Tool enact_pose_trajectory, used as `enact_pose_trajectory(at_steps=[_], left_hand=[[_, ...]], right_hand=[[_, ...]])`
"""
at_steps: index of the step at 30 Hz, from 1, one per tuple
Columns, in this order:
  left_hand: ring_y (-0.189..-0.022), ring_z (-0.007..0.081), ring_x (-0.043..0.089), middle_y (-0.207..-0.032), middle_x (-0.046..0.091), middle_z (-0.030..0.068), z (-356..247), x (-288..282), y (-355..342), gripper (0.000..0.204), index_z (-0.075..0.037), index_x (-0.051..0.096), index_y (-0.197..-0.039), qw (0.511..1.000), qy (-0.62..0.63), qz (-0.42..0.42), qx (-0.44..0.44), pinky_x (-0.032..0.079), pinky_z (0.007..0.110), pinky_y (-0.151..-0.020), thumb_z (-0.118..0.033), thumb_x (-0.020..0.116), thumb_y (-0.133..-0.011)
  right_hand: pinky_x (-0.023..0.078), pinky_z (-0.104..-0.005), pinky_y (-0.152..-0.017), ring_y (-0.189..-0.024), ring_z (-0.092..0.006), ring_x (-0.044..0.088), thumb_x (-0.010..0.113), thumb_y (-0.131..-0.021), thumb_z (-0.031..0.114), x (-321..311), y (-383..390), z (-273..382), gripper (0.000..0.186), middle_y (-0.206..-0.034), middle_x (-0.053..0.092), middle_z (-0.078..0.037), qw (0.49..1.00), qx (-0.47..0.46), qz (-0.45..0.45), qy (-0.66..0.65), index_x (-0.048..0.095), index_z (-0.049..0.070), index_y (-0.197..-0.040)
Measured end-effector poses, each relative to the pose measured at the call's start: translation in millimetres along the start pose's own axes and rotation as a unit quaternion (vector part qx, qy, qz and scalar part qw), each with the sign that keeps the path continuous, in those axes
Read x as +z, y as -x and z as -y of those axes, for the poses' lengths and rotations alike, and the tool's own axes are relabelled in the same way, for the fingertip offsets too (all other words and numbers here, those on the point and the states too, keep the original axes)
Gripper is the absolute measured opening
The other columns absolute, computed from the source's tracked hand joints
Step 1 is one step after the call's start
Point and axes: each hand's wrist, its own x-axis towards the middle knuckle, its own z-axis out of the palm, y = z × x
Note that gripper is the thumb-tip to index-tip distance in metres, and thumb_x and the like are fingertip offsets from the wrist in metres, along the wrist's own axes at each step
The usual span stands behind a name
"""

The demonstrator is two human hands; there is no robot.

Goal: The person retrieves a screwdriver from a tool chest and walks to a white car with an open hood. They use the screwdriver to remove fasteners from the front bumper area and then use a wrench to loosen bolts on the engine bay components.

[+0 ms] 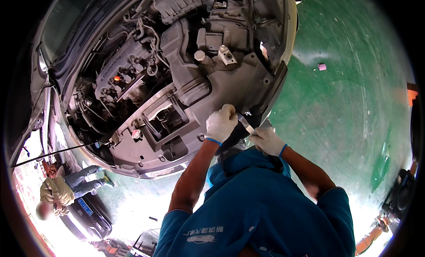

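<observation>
Both my hands wear white knit gloves with blue cuffs, over the front corner of a car's open engine bay. My left hand [221,123] is closed with bent fingers above the dark plastic cover [208,106]; what it holds is hidden. A flat pale strip [246,124] slants from beside its fingers down to my right hand [268,142], whose fingers are closed on the strip's lower end. The strip's exact kind cannot be made out. Beneath it lies the dark gap by the headlight corner [241,133].
The engine [121,75] fills the left side, with a reservoir cap [200,55] nearer. A thin prop rod [57,154] crosses at left. A person [59,190] is by a dark car [88,219]. A pink block [322,67] lies on the green floor [345,106].
</observation>
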Motion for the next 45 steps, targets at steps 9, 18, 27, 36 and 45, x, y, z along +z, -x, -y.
enact_pose_trajectory(at_steps=[9, 18, 27, 36, 45], left_hand=[[-0.090, 0.0368, 0.071, -0.096, 0.075, 0.0128, -0.5, -9.6, -2.6, 0.024, -0.016, 0.068, -0.111, 0.996, -0.068, 0.021, 0.053, 0.056, 0.050, -0.078, -0.026, 0.061, -0.090], [-0.089, 0.0366, 0.070, -0.094, 0.074, 0.0116, 5.1, -20.9, -16.1, 0.020, -0.014, 0.066, -0.106, 0.976, -0.136, 0.077, 0.154, 0.055, 0.052, -0.074, -0.027, 0.060, -0.091], [-0.082, 0.0332, 0.071, -0.083, 0.070, 0.0095, 3.8, -16.7, -16.0, 0.015, -0.011, 0.063, -0.096, 0.953, -0.200, 0.034, 0.225, 0.055, 0.050, -0.067, -0.025, 0.061, -0.093], [-0.072, 0.0365, 0.070, -0.078, 0.071, 0.0145, 18.7, -7.7, -21.4, 0.014, -0.010, 0.064, -0.094, 0.961, -0.147, 0.008, 0.233, 0.055, 0.051, -0.067, -0.023, 0.060, -0.090], [-0.068, 0.0335, 0.069, -0.075, 0.067, 0.0111, 19.3, 0.3, -9.6, 0.009, -0.010, 0.061, -0.092, 0.938, -0.147, -0.077, 0.304, 0.054, 0.046, -0.059, -0.019, 0.063, -0.090]], right_hand=[[0.049, -0.0341, -0.047, -0.051, -0.0203, 0.063, 0.056, -0.103, 0.029, -12.0, 4.5, 16.3, 0.029, -0.069, 0.065, -0.010, 0.993, 0.059, 0.050, -0.087, 0.061, 0.002, -0.093], [0.049, -0.0406, -0.060, -0.065, -0.0241, 0.063, 0.059, -0.102, 0.032, -0.3, -26.0, -53.1, 0.032, -0.075, 0.063, -0.013, 0.965, -0.189, -0.101, 0.150, 0.064, 0.001, -0.094], [0.053, -0.0418, -0.065, -0.070, -0.0298, 0.070, 0.057, -0.101, 0.033, -28.5, 20.6, -13.6, 0.036, -0.078, 0.069, -0.018, 0.999, -0.010, -0.047, 0.013, 0.064, -0.002, -0.092], [0.044, -0.0338, -0.042, -0.046, -0.0180, 0.058, 0.057, -0.102, 0.027, -9.2, 35.7, 29.8, 0.031, -0.064, 0.058, -0.008, 0.990, 0.081, 0.020, -0.109, 0.059, -0.001, -0.089], [0.040, -0.0361, -0.041, -0.046, -0.0170, 0.055, 0.059, -0.101, 0.022, -11.6, 20.4, 42.3, 0.031, -0.063, 0.056, -0.007, 0.983, 0.108, 0.031, -0.149, 0.058, -0.002, -0.082]])
